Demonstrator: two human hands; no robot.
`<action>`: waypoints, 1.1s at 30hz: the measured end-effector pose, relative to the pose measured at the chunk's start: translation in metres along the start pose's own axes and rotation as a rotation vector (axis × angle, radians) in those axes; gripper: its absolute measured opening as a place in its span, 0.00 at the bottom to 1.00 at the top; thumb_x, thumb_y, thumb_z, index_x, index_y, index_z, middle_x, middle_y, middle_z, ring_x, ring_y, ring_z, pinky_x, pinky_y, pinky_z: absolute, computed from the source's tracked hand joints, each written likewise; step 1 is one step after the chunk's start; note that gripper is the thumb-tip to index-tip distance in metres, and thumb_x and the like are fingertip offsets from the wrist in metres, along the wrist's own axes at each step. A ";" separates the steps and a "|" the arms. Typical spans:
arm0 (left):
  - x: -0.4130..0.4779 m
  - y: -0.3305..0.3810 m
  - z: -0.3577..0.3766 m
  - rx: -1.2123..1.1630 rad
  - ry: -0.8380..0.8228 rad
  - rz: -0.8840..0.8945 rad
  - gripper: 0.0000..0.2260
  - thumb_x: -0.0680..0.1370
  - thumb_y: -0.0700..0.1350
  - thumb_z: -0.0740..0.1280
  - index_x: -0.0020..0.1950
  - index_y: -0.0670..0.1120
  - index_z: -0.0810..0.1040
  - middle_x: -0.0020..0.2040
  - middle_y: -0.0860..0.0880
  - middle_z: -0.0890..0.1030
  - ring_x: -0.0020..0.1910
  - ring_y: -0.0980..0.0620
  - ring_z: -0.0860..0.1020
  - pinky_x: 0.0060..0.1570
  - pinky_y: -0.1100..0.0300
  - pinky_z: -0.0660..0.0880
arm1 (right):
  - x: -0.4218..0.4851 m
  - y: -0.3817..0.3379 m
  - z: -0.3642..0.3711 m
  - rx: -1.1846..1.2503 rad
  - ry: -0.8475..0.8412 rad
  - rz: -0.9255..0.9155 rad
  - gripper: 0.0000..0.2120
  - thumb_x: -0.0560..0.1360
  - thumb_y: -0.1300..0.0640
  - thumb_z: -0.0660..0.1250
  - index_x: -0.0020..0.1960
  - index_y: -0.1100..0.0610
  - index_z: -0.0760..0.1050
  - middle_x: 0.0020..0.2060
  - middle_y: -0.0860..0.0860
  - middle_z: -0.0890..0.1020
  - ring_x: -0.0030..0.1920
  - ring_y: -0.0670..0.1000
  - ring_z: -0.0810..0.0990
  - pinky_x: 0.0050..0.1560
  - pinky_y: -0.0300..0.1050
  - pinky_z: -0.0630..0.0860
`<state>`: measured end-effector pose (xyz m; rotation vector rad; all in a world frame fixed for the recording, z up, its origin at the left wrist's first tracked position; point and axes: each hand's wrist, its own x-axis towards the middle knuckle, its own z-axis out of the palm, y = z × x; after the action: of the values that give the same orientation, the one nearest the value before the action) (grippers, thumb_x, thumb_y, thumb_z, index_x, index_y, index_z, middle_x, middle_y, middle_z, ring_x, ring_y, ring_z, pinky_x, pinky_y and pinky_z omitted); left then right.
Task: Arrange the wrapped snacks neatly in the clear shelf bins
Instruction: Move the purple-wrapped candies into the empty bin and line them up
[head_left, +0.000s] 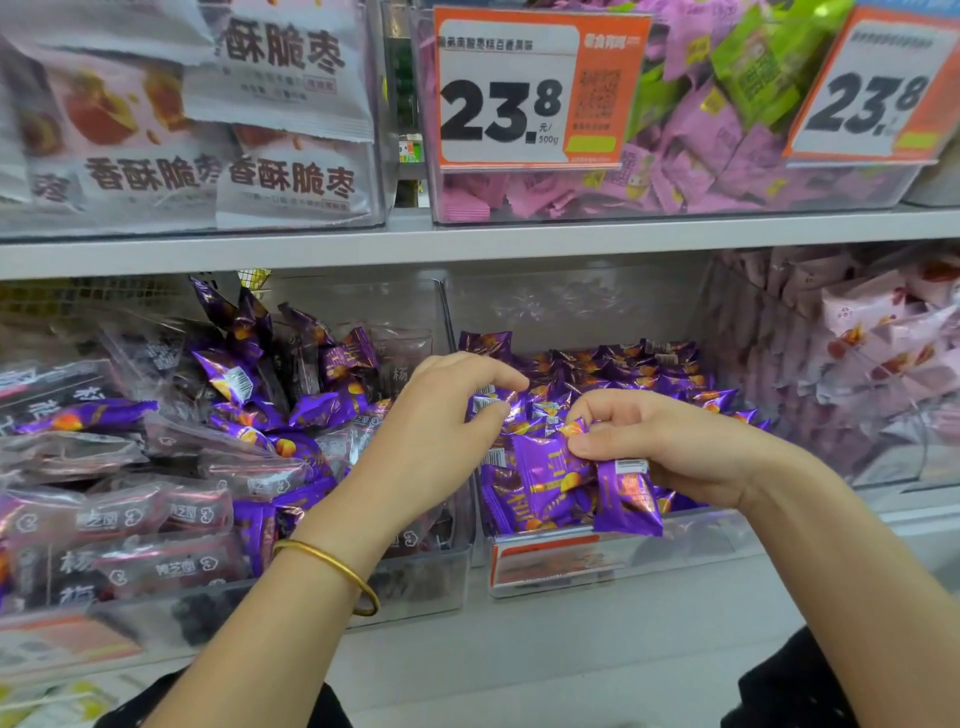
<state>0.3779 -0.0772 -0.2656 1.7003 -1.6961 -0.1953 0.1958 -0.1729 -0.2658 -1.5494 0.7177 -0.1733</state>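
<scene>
Now, right hand (675, 447) grip clamped on purple snacks (545, 480), left hand (441, 421) grip apart above bin (685, 543)

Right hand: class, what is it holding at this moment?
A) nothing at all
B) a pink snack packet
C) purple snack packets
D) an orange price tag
C: the right hand pinches purple snack packets above the front of the clear bin.

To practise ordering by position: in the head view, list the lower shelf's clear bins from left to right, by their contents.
Left to right: bin of mixed dark and purple packets, bin of purple snacks, bin of pale pink packets.
</scene>
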 end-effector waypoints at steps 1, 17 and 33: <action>0.000 0.000 0.000 0.000 0.000 0.000 0.12 0.77 0.41 0.64 0.56 0.54 0.78 0.52 0.62 0.75 0.58 0.61 0.67 0.50 0.84 0.55 | 0.001 0.001 0.000 0.000 -0.006 0.006 0.10 0.66 0.59 0.74 0.41 0.58 0.73 0.33 0.52 0.81 0.32 0.48 0.79 0.34 0.39 0.73; 0.000 0.000 0.000 0.010 0.014 0.018 0.12 0.77 0.40 0.64 0.57 0.53 0.79 0.52 0.61 0.74 0.56 0.62 0.66 0.51 0.83 0.56 | 0.008 0.000 -0.008 -0.109 0.081 -0.182 0.04 0.72 0.64 0.68 0.43 0.60 0.73 0.36 0.54 0.83 0.37 0.49 0.80 0.43 0.38 0.77; 0.000 0.001 0.000 0.014 0.011 0.006 0.12 0.78 0.41 0.63 0.58 0.53 0.78 0.53 0.61 0.74 0.57 0.63 0.66 0.50 0.85 0.55 | 0.008 -0.001 -0.010 -0.284 0.065 -0.133 0.04 0.74 0.65 0.67 0.46 0.62 0.72 0.39 0.55 0.82 0.41 0.50 0.79 0.50 0.46 0.74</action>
<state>0.3774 -0.0770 -0.2650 1.7032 -1.6980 -0.1712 0.1974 -0.1862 -0.2661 -1.8721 0.7133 -0.2292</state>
